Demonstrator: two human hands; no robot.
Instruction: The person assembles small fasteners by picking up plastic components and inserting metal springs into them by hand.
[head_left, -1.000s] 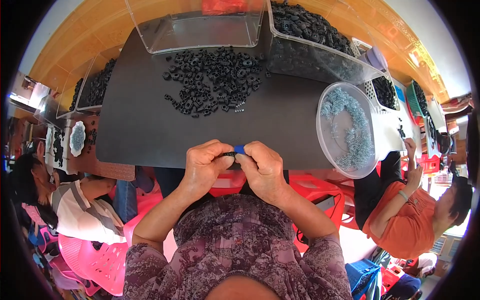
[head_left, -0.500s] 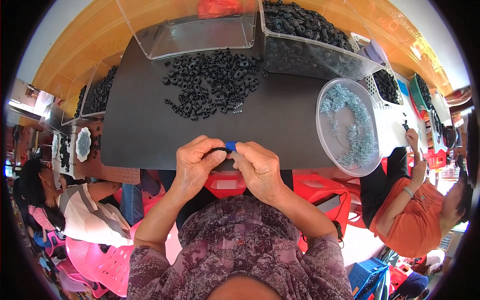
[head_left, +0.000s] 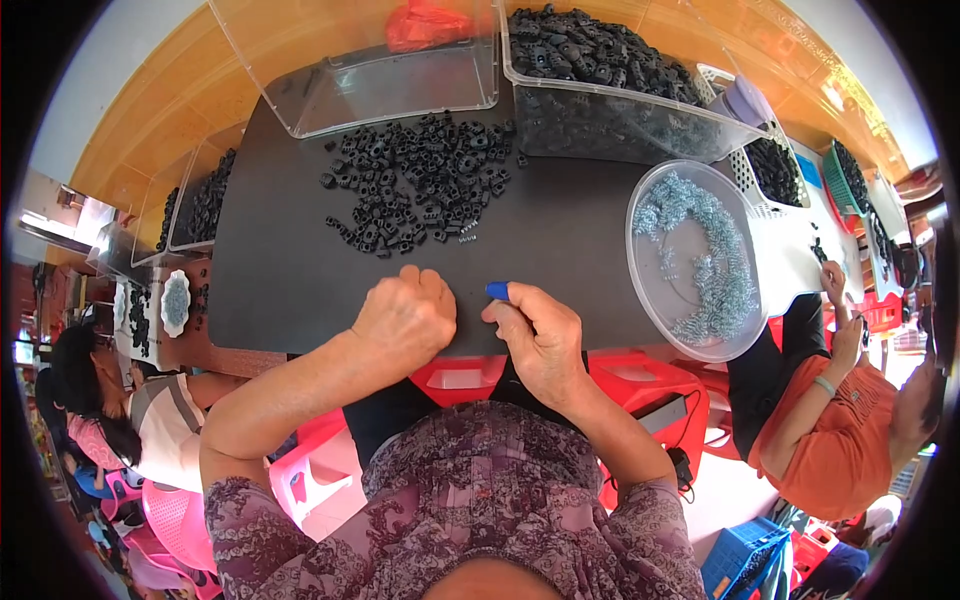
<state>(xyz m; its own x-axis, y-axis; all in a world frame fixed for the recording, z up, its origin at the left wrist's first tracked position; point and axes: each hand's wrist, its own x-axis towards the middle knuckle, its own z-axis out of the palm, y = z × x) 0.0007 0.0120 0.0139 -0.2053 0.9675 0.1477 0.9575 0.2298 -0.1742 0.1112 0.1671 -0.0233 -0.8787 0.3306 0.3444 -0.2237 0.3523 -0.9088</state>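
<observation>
My left hand (head_left: 410, 312) is closed into a fist above the near edge of the dark table, its back turned up. Whatever it holds, if anything, is hidden beneath the fingers. To its right and apart from it is my right hand (head_left: 545, 345), with a blue finger cover (head_left: 497, 290) on the index fingertip. Its thumb lies just below that fingertip and the other fingers are curled under; I cannot make out anything in them. Beyond my hands a pile of small black plastic parts (head_left: 420, 180) is spread out, with a few small metal springs (head_left: 468, 231) at its near edge.
A round clear tub (head_left: 640, 270) of springs stands on the right. Behind it is a clear bin (head_left: 620, 125) heaped with black parts; left of that stands another clear bin (head_left: 400, 120) with a red bag (head_left: 428, 25) behind. People sit working at left and right (head_left: 835, 430).
My hands have drawn apart from the black part they held together. The left has turned over into a fist; the right has shifted slightly right. The view has tilted a little.
</observation>
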